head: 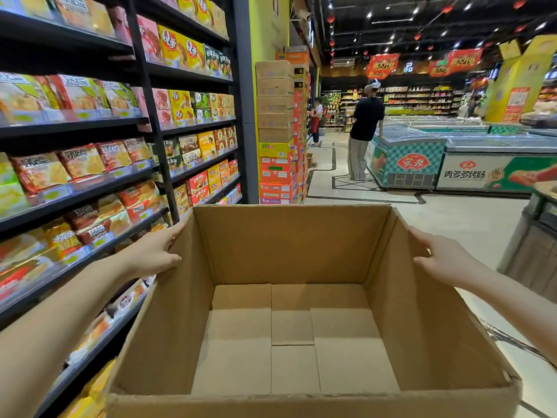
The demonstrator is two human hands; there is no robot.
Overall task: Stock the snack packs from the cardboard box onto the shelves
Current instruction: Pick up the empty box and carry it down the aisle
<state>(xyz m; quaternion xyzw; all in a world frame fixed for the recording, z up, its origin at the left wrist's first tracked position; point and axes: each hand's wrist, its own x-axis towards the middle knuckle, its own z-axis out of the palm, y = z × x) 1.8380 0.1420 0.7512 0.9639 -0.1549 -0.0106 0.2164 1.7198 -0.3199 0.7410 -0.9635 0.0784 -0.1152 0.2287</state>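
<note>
A large brown cardboard box (289, 245) fills the lower middle of the head view, open at the top, and only its bare bottom flaps show inside. My left hand (156, 251) grips the box's left wall near the far corner, fingers along the outside. My right hand (443, 257) holds the right wall near its far corner. On the left, black shelves (90, 191) run down the aisle, packed with snack packs (84, 161) in orange, yellow and red bags.
A tall stack of cartons (277, 131) stands against a yellow pillar just beyond the shelves. Chest freezers (452, 158) line the right side. Two people (363, 128) stand farther down the aisle. A dark display edge (533, 245) sits at right.
</note>
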